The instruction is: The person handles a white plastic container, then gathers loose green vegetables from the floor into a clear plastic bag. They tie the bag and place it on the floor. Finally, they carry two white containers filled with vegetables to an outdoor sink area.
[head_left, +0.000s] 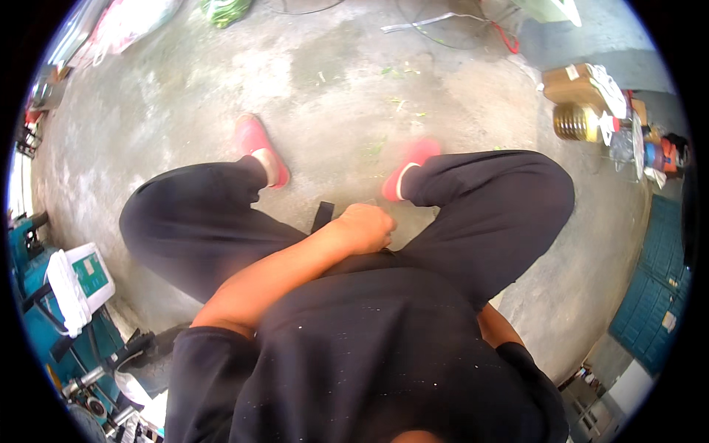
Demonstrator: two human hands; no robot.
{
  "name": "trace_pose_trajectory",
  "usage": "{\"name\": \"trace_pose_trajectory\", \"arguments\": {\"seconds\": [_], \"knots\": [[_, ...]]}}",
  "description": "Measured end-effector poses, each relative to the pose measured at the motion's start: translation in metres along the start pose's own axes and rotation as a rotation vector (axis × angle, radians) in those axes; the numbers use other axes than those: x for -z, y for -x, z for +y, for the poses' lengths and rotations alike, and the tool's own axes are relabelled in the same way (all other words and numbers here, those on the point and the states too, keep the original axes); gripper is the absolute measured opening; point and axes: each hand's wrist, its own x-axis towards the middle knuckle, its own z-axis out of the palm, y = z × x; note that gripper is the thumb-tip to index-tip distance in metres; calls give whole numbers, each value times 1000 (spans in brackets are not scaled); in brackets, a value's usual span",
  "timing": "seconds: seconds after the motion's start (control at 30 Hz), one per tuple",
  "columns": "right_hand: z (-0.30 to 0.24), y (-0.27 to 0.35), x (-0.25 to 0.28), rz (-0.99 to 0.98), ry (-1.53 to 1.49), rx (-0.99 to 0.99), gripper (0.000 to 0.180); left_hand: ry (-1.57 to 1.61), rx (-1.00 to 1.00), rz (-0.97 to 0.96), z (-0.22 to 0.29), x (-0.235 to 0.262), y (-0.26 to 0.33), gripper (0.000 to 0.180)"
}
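Note:
My left forearm crosses my lap, and my left hand (367,227) is closed above the gap between my thighs. Its fingers curl downward, so anything they hold is hidden. Just beside the wrist, a short black strap-like piece (323,216) sticks up; whether the hand touches it I cannot tell. Of my right arm, only a bit near the elbow (501,325) shows at my side; the right hand is out of sight behind my thigh. Below my dark trousers, a pinkish-red left shoe (264,151) and a blurred right shoe (413,166) rest on the floor.
Green scraps (399,103) lie on the concrete floor (325,111) ahead. A cardboard box (569,85) and a yellow-liquid bottle (576,122) stand at the right. A teal cabinet (642,295) is farther right. On the left is a white container (81,280).

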Motion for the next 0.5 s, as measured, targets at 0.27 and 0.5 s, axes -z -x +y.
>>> {"name": "trace_pose_trajectory", "arguments": {"seconds": [0.27, 0.5], "knots": [[9, 3, -4, -19, -5, -26, 28, 74, 38, 9, -4, 2, 13, 24], [-48, -32, -3, -37, 26, 143, 28, 43, 44, 131, 5, 18, 37, 28]]}}
